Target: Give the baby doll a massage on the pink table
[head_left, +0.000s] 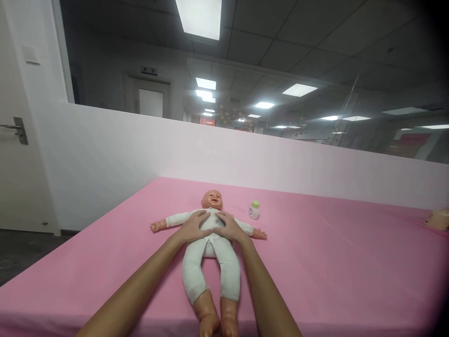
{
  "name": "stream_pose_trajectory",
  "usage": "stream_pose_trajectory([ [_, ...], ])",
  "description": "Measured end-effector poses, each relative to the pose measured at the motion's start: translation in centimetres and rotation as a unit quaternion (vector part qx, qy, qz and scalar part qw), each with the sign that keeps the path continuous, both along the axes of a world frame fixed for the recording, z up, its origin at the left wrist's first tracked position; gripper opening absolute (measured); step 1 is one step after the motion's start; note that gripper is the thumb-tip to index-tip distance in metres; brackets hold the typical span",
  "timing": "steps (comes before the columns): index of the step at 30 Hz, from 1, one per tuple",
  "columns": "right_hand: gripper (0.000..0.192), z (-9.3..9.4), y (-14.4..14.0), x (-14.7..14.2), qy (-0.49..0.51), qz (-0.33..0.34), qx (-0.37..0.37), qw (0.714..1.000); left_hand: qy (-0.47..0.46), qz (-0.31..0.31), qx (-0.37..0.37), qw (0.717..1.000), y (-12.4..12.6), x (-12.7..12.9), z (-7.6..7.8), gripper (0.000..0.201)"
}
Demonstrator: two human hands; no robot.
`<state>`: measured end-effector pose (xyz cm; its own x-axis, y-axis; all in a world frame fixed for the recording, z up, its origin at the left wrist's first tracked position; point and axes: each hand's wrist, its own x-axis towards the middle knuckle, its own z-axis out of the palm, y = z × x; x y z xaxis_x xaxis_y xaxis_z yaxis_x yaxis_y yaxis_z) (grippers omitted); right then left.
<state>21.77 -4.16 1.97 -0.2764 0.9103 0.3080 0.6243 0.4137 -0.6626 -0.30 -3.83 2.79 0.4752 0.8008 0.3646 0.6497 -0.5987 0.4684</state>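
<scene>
Both hands, left hand (pixel 195 226) and right hand (pixel 228 227), lie flat with open grip on the doll (pixel 211 255) chest, grasping nothing.

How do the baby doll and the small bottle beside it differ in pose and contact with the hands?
The plastic baby doll in a white suit lies flat on its back; the small white bottle with a green cap stands upright. Left hand and right hand rest on the doll's chest; the bottle is untouched. Both sit on the pink sheet.

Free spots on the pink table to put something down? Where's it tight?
Bare pink table: the wide stretch right of the doll, from the small bottle to the tan thing at the right edge. Also bare: the left side, past the doll's arm to the table edge. Crowded: the middle, where left hand and right hand lie on the doll's chest.
</scene>
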Motion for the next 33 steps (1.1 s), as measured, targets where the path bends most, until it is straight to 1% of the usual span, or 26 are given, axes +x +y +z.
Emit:
stream_pose_trajectory([
  [2, 0.073, 0.1, -0.1, 0.1, -0.004, 0.015, -0.018, 1.000, 0.011, -0.008, -0.031, 0.999, -0.1, -0.4, 0.2, 0.078],
  [3, 0.072, 0.1, -0.1, 0.1, -0.006, 0.015, -0.018, 1.000, 0.015, -0.010, -0.039, 0.999, 0.0, -0.5, 0.3, 0.078],
  [5, 0.063, 0.0, 0.2, -0.1, -0.011, -0.001, -0.005, 1.000, 0.016, -0.013, -0.030, 0.999, 0.1, -0.2, 0.4, 0.068],
  [9, 0.040, -0.2, 0.8, -0.7, -0.019, -0.055, 0.037, 0.998, -0.009, 0.003, 0.029, 1.000, 0.4, 1.0, 0.2, 0.040],
  [11, 0.035, -0.1, 0.8, -0.8, -0.010, -0.060, 0.046, 0.997, -0.023, 0.014, 0.040, 0.999, 0.5, 1.2, 0.1, 0.035],
  [13, 0.036, 0.1, 0.5, -0.7, 0.003, -0.046, 0.044, 0.998, -0.024, 0.009, 0.032, 0.999, 0.6, 0.8, 0.0, 0.040],
  [17, 0.054, 0.5, -0.4, -0.1, 0.033, 0.006, 0.034, 0.999, -0.004, -0.030, -0.031, 0.999, 0.6, -0.7, -0.3, 0.066],
  [19, 0.060, 0.4, -0.5, 0.1, 0.037, 0.013, 0.027, 0.999, -0.002, -0.040, -0.051, 0.998, 0.6, -1.1, -0.4, 0.073],
  [20, 0.061, 0.2, -0.4, 0.2, 0.036, 0.011, 0.026, 0.999, -0.003, -0.042, -0.050, 0.998, 0.6, -1.1, -0.4, 0.072],
  [22, 0.057, -0.2, 0.1, 0.0, 0.031, -0.006, 0.031, 0.999, -0.009, -0.042, -0.031, 0.999, 0.6, -0.7, -0.3, 0.061],
  [25, 0.041, -0.8, 1.1, -0.4, 0.019, -0.040, 0.047, 0.998, -0.024, -0.024, 0.014, 0.999, 0.8, 0.5, -0.1, 0.040],
  [27, 0.029, -1.0, 1.6, -0.7, 0.017, -0.051, 0.060, 0.997, -0.033, -0.007, 0.036, 0.999, 0.9, 1.0, 0.1, 0.031],
  [29, 0.019, -0.9, 1.7, -0.7, 0.023, -0.042, 0.071, 0.996, -0.039, 0.000, 0.046, 0.998, 0.9, 1.2, 0.2, 0.028],
  [30, 0.018, -0.7, 1.5, -0.6, 0.027, -0.031, 0.073, 0.996, -0.039, 0.000, 0.047, 0.998, 0.9, 1.1, 0.3, 0.028],
  [31, 0.020, -0.5, 1.2, -0.5, 0.032, -0.017, 0.073, 0.997, -0.037, -0.004, 0.044, 0.998, 0.8, 0.9, 0.3, 0.030],
  [33, 0.031, -0.1, 0.5, -0.1, 0.039, 0.001, 0.057, 0.998, -0.033, -0.016, 0.024, 0.999, 0.6, 0.2, 0.4, 0.036],
])
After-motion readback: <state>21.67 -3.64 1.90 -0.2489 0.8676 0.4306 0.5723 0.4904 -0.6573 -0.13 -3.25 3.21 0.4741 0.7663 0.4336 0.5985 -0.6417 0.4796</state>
